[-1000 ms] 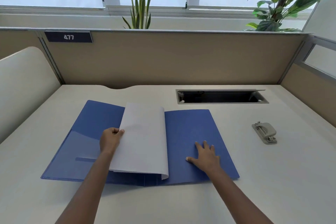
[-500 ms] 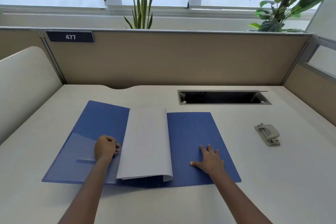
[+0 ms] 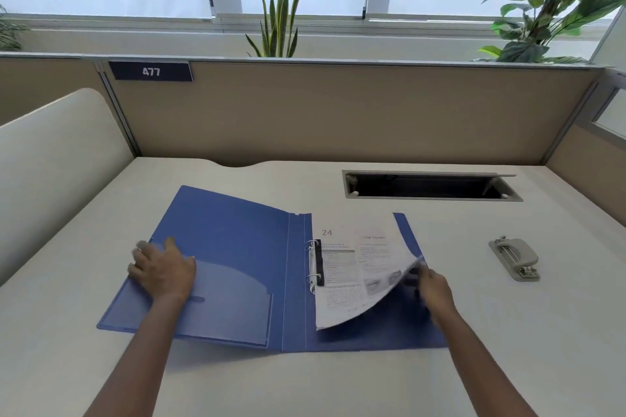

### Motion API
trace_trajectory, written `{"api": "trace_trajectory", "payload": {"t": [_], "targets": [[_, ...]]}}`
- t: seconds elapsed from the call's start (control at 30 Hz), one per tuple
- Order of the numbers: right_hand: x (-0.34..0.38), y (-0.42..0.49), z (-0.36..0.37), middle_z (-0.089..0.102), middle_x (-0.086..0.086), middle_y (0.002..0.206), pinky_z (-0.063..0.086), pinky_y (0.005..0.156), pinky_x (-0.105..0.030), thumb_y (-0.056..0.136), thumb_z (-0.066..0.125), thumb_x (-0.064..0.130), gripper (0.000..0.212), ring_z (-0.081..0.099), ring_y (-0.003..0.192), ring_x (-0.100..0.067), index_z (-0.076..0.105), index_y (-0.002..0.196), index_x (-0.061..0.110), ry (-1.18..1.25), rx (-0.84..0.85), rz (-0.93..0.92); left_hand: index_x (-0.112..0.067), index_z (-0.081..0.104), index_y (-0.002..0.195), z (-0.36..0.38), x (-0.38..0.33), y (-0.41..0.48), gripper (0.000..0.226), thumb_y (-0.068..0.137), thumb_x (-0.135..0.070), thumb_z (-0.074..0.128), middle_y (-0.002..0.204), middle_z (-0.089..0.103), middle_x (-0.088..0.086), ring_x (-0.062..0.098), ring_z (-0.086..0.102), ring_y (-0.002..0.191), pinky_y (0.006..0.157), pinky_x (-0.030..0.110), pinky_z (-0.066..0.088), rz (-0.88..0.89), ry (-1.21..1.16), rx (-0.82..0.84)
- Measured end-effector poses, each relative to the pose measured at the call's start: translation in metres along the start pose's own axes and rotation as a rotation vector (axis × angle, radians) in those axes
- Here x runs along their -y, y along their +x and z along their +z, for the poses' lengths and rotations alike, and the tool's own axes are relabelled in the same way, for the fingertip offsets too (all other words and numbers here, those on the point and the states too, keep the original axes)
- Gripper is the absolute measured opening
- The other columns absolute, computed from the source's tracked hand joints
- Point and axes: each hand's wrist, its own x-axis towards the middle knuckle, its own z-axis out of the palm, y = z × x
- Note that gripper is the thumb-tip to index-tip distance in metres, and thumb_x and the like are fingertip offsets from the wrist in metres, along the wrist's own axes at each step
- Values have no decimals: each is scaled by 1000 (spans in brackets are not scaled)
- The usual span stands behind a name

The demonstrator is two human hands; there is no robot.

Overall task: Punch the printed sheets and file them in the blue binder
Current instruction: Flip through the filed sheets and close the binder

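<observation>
The blue binder (image 3: 237, 240) lies open on the desk. Its metal rings (image 3: 313, 266) stand at the spine. The printed sheets (image 3: 342, 267) sit on the rings over the right cover, print side up, with their right edge curled upward. My left hand (image 3: 162, 269) presses flat with spread fingers on the left cover, at the clear pocket. My right hand (image 3: 435, 288) is at the lifted right edge of the sheets. Its fingertips are blurred, so I cannot tell whether they hold the paper.
A grey hole punch (image 3: 515, 257) lies on the desk to the right of the binder. An open cable slot (image 3: 430, 186) is set in the desk behind it. A beige partition (image 3: 338, 112) closes the back and a curved panel (image 3: 61, 152) the left.
The sheets swung over from the left half to the right half, showing print. My left hand let them go and spread flat on the left cover. My right hand moved to their edge.
</observation>
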Motion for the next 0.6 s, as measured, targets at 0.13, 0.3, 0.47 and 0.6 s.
{"api": "trace_trajectory", "payload": {"t": [0.13,0.3,0.47,0.6], "targets": [[7,9,-23,59,-11,86,42,74,-35,97,22,48,52,55,85,-29,55,98,9,163,31,142,-1,45,125,-1,4,2,55,82,-28,64,140,26,38,47,24,132,109,58,14,-102,62,115],[-1,10,-30,59,-16,95,44,69,-34,88,59,19,38,54,85,-27,55,105,-14,-13,79,160,0,45,124,-4,5,5,53,82,-28,63,132,37,33,45,34,124,108,55,19,-129,55,135],[-7,0,-21,60,-30,117,41,97,-48,83,61,1,33,54,108,-43,55,109,-18,-259,21,46,5,49,116,-14,-2,7,39,85,-18,58,126,40,33,44,39,118,104,51,26,-137,27,102],[-11,7,-17,63,-27,113,44,93,-47,82,61,0,27,57,106,-41,59,106,-13,-320,32,9,9,54,109,-30,-11,2,30,87,-12,54,122,42,35,45,42,113,99,49,30,-71,45,30]]}}
